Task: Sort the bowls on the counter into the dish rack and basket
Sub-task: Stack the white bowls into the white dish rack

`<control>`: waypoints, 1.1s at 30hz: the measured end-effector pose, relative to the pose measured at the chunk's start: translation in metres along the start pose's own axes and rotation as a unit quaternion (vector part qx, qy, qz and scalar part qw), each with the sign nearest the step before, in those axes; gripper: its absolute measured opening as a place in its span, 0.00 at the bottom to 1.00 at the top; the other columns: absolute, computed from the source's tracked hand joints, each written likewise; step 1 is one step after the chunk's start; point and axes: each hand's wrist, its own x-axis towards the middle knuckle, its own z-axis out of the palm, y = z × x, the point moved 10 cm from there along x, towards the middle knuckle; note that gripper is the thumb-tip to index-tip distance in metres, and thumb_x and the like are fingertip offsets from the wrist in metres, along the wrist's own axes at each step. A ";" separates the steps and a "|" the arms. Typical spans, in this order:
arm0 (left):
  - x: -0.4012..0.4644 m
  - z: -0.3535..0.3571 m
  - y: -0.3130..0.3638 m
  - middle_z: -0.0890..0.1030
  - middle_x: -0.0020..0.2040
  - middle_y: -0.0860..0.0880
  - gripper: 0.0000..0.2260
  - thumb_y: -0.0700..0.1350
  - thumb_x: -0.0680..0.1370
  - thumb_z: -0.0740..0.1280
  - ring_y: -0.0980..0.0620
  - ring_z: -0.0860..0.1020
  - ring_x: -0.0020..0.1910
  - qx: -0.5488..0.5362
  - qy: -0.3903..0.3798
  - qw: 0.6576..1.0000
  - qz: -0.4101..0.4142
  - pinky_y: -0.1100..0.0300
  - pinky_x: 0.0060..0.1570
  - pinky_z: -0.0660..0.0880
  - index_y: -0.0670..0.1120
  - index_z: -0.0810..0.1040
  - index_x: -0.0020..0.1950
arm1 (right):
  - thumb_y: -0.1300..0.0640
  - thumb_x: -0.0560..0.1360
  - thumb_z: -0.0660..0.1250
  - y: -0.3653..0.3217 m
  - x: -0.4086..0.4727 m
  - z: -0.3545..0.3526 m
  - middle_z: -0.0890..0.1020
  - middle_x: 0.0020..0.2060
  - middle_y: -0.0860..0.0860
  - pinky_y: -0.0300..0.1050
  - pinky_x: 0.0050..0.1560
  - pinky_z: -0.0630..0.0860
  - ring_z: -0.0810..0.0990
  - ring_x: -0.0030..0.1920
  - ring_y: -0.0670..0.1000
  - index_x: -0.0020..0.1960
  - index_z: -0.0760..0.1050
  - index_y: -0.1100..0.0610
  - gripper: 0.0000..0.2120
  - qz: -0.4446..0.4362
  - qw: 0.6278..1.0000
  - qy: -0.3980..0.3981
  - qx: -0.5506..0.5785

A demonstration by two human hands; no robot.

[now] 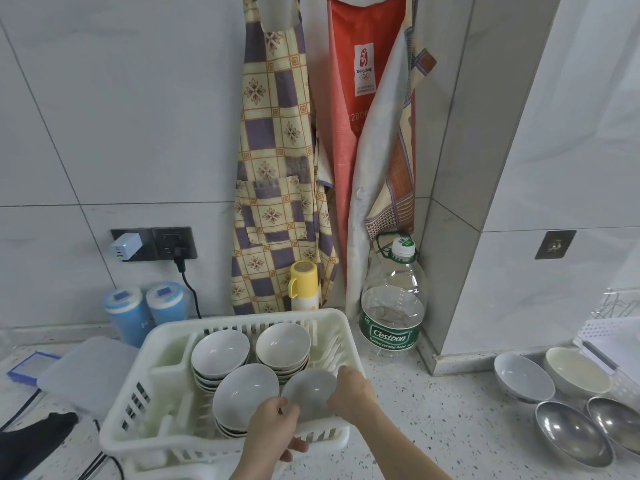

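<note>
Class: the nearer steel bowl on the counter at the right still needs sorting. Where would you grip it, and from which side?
Grip the steel bowl by its rim, from above on the near left side. It sits open side up, apart from the basket, so the rim is exposed; another steel bowl crowds its right.

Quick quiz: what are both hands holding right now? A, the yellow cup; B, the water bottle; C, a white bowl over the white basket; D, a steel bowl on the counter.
C: the left hand and right hand both grip a white bowl over the front right corner of the white basket.
</note>
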 end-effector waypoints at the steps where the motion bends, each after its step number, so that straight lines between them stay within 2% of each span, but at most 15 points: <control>1: -0.001 0.000 0.001 0.78 0.50 0.46 0.22 0.43 0.79 0.61 0.46 0.85 0.29 0.002 -0.001 1.000 -0.002 0.64 0.19 0.68 0.42 0.68 0.74 | 0.62 0.77 0.64 0.000 0.002 0.001 0.76 0.61 0.53 0.40 0.52 0.75 0.79 0.57 0.52 0.66 0.68 0.60 0.18 -0.003 1.000 0.001 -0.010; 8: -0.001 0.003 0.002 0.77 0.56 0.44 0.23 0.43 0.79 0.61 0.47 0.85 0.30 0.006 -0.014 1.000 -0.009 0.62 0.22 0.72 0.44 0.67 0.74 | 0.61 0.79 0.62 -0.008 0.003 0.007 0.71 0.65 0.54 0.42 0.61 0.74 0.74 0.64 0.52 0.70 0.64 0.59 0.20 -0.036 0.997 0.000 -0.075; 15: -0.009 -0.001 0.004 0.78 0.51 0.46 0.20 0.42 0.79 0.60 0.46 0.85 0.30 0.002 -0.007 1.000 0.000 0.62 0.21 0.69 0.45 0.69 0.72 | 0.63 0.80 0.60 -0.014 0.002 0.011 0.75 0.62 0.56 0.45 0.60 0.76 0.77 0.62 0.55 0.67 0.69 0.61 0.16 -0.061 0.988 0.007 -0.138; 18: -0.012 -0.006 0.011 0.80 0.48 0.48 0.17 0.42 0.78 0.61 0.49 0.82 0.26 0.030 0.019 0.999 0.032 0.62 0.21 0.68 0.47 0.73 0.67 | 0.63 0.80 0.58 -0.017 -0.004 0.005 0.79 0.57 0.56 0.46 0.55 0.79 0.81 0.56 0.54 0.64 0.72 0.61 0.13 -0.069 0.987 0.038 -0.144; 20: -0.018 -0.005 0.024 0.83 0.43 0.49 0.11 0.41 0.79 0.63 0.51 0.78 0.22 0.018 0.038 0.996 0.079 0.62 0.22 0.69 0.48 0.77 0.61 | 0.60 0.81 0.55 -0.016 -0.012 -0.002 0.81 0.50 0.54 0.46 0.50 0.79 0.81 0.48 0.54 0.62 0.72 0.59 0.13 -0.078 0.991 0.066 -0.081; 22: -0.024 0.005 0.041 0.85 0.38 0.50 0.05 0.43 0.81 0.64 0.53 0.74 0.20 -0.019 0.039 0.991 0.125 0.63 0.22 0.70 0.50 0.78 0.54 | 0.57 0.80 0.55 -0.009 -0.026 -0.013 0.82 0.44 0.54 0.44 0.43 0.77 0.80 0.42 0.54 0.63 0.73 0.57 0.14 -0.095 0.991 0.090 0.038; 25: -0.037 0.037 0.067 0.83 0.35 0.52 0.07 0.47 0.82 0.62 0.54 0.70 0.21 -0.060 0.015 0.985 0.162 0.61 0.23 0.68 0.51 0.79 0.49 | 0.53 0.79 0.60 0.030 -0.044 -0.029 0.83 0.33 0.52 0.36 0.30 0.71 0.78 0.30 0.47 0.62 0.76 0.50 0.14 -0.075 0.965 0.099 0.229; 27: -0.045 0.068 0.083 0.81 0.33 0.50 0.07 0.48 0.82 0.63 0.53 0.69 0.21 -0.083 -0.009 0.981 0.173 0.61 0.23 0.67 0.50 0.80 0.48 | 0.52 0.78 0.62 0.072 -0.052 -0.040 0.84 0.32 0.52 0.34 0.26 0.68 0.75 0.26 0.42 0.60 0.76 0.47 0.12 -0.045 0.942 0.107 0.314; 30: -0.053 0.133 0.101 0.81 0.32 0.49 0.07 0.49 0.81 0.64 0.52 0.68 0.21 -0.089 -0.061 0.979 0.172 0.64 0.21 0.64 0.49 0.79 0.47 | 0.52 0.78 0.63 0.154 -0.061 -0.059 0.84 0.31 0.49 0.34 0.24 0.67 0.72 0.23 0.41 0.55 0.77 0.46 0.08 0.021 0.904 0.140 0.404; 33: -0.051 0.211 0.106 0.82 0.34 0.49 0.07 0.49 0.81 0.64 0.53 0.69 0.22 -0.068 -0.104 0.983 0.134 0.64 0.22 0.64 0.48 0.78 0.48 | 0.52 0.77 0.63 0.242 -0.067 -0.080 0.85 0.30 0.46 0.35 0.29 0.70 0.76 0.29 0.45 0.52 0.78 0.47 0.07 0.091 0.864 0.180 0.462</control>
